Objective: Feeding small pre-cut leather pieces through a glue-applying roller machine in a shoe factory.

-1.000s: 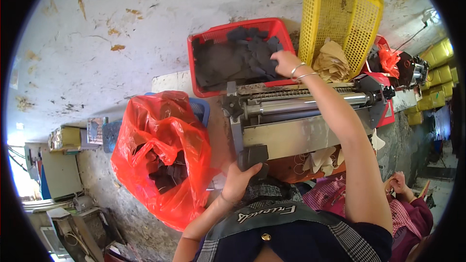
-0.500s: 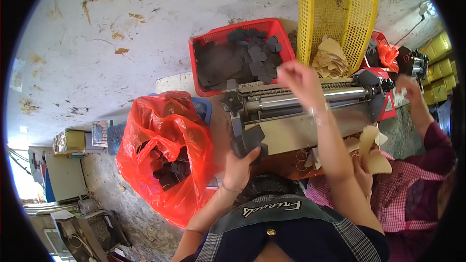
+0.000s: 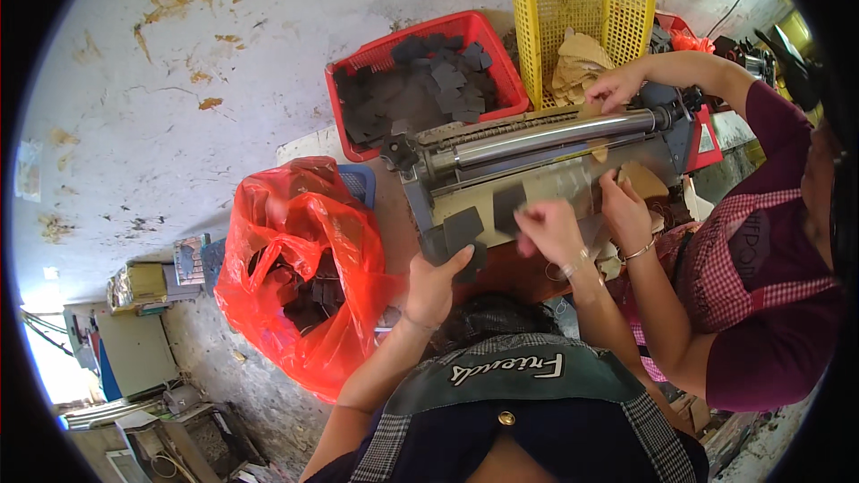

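My left hand [image 3: 431, 288] grips a small stack of flat black pieces [image 3: 461, 237], with the thumb on top, at the left end of the roller machine [image 3: 555, 136]. In front of the steel roller, my right hand [image 3: 550, 231] is closed, its fingertips on the right edge of another black piece [image 3: 509, 206] over the pale feed plate. Slight blur softens those fingers. Close on the right, a co-worker's hand [image 3: 617, 89] reaches over the roller with a tan piece, while their other hand [image 3: 626, 210] holds tan pieces [image 3: 642, 181].
A red basket [image 3: 338, 107] of black pieces stands behind the machine. Beside it a yellow basket [image 3: 528, 27] holds tan pieces. At left, an open red plastic bag [image 3: 259, 304] contains dark pieces, with a blue basket [image 3: 360, 181] behind it. The co-worker sits close at my right.
My right hand has come back from above the roller to the near side, at a black piece. The co-worker's far hand has moved left onto the roller. My left hand keeps its stack.
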Motion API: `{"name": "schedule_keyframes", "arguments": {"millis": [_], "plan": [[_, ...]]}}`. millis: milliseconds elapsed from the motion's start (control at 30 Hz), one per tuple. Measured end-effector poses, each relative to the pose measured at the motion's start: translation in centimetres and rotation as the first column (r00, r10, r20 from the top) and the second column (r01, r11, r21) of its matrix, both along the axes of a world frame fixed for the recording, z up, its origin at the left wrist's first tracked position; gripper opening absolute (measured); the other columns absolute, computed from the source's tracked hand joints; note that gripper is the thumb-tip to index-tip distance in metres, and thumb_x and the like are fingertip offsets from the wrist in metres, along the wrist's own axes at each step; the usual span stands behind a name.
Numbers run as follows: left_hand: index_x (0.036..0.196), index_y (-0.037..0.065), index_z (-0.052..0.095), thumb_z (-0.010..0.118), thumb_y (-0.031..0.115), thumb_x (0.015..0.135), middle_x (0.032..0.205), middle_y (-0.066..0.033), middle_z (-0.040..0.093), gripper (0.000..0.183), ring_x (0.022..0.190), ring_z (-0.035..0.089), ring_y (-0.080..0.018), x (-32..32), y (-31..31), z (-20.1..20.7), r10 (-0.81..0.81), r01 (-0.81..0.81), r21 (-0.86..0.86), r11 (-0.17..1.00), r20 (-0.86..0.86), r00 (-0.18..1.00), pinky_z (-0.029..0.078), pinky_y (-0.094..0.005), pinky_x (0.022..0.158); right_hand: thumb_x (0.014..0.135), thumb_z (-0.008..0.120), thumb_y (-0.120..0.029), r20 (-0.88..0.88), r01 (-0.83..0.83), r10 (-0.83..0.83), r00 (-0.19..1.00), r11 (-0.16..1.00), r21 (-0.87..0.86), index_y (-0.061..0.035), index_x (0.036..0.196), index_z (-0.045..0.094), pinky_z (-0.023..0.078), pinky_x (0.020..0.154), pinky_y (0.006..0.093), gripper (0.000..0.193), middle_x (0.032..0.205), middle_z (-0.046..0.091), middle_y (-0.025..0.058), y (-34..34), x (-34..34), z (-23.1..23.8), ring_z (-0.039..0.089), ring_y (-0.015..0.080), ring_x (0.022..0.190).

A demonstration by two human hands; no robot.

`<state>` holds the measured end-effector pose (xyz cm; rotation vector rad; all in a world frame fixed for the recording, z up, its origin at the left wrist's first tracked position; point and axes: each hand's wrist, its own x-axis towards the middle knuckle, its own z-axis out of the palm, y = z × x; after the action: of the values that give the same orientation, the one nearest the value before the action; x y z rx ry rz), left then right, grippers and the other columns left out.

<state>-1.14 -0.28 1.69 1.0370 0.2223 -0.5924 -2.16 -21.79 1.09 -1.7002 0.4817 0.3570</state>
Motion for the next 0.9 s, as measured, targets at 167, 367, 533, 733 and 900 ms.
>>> {"name": "schedule_keyframes", "arguments": {"millis": [167, 367, 533, 733, 900], "plan": [[0.107, -0.002, 0.059, 0.065, 0.000, 0.084, 0.096, -0.0075, 0.065, 0.024, 0.080, 0.064, -0.0155, 0.0, -1.9, 0.5, 0.117, -0.122, 0.058, 0.991, 0.081, 0.990, 0.055, -0.0274, 0.070, 0.090, 0.063, -0.023, 0.297, 0.125, -0.099, 0.950, 0.990, -0.071, 0.0044, 0.083, 0.063, 0.052, 0.050, 0.0245, 0.029, 0.069, 0.066, 0.0103, 1.7, 1.2, 1.1, 0.064, 0.0156, 0.051], [0.110, -0.001, 0.059, 0.064, 0.005, 0.086, 0.097, -0.0075, 0.067, 0.025, 0.087, 0.065, -0.0175, -0.1, -0.5, -1.2, 0.065, -0.082, -0.169, 0.982, -0.101, 0.993, 0.053, -0.0307, 0.079, 0.091, 0.059, -0.014, 0.060, 0.036, -0.041, 0.997, 0.996, 0.076, 0.0071, 0.077, 0.061, 0.051, 0.043, 0.0266, 0.026, 0.063, 0.063, 0.0133, 1.4, -0.6, 0.2, 0.063, 0.0170, 0.047], [0.110, -0.003, 0.058, 0.062, 0.003, 0.087, 0.101, -0.0081, 0.066, 0.025, 0.091, 0.064, -0.0168, -0.3, -1.4, -0.6, 0.078, -0.077, -0.016, 0.997, 0.087, 0.993, 0.053, -0.0307, 0.081, 0.091, 0.061, -0.020, 0.356, 0.242, -0.200, 0.913, 0.967, -0.075, 0.0049, 0.077, 0.061, 0.051, 0.044, 0.0251, 0.028, 0.064, 0.064, 0.0110, 1.1, 2.6, -0.4, 0.063, 0.0159, 0.049], [0.110, -0.005, 0.058, 0.062, -0.001, 0.086, 0.102, -0.0087, 0.065, 0.025, 0.091, 0.064, -0.0165, 0.3, -1.0, -1.2, 0.136, -0.138, 0.034, 0.990, 0.059, 0.989, 0.052, -0.0295, 0.083, 0.091, 0.061, -0.020, 0.170, -0.104, 0.074, 0.983, 0.979, 0.177, 0.0050, 0.075, 0.061, 0.052, 0.044, 0.0252, 0.030, 0.064, 0.063, 0.0122, 3.9, -1.3, 0.7, 0.063, 0.0158, 0.050], [0.109, -0.004, 0.059, 0.063, -0.003, 0.085, 0.100, -0.0076, 0.065, 0.025, 0.089, 0.063, -0.0152, 0.0, -0.7, -0.9, 0.007, -0.004, -0.066, 0.998, 0.054, 0.999, 0.052, -0.0284, 0.078, 0.092, 0.060, -0.027, 0.180, 0.040, 0.001, 0.984, 0.973, -0.225, 0.0040, 0.076, 0.062, 0.050, 0.046, 0.0251, 0.035, 0.062, 0.064, 0.0088, 0.4, 1.7, -1.3, 0.064, 0.0152, 0.051]]}}
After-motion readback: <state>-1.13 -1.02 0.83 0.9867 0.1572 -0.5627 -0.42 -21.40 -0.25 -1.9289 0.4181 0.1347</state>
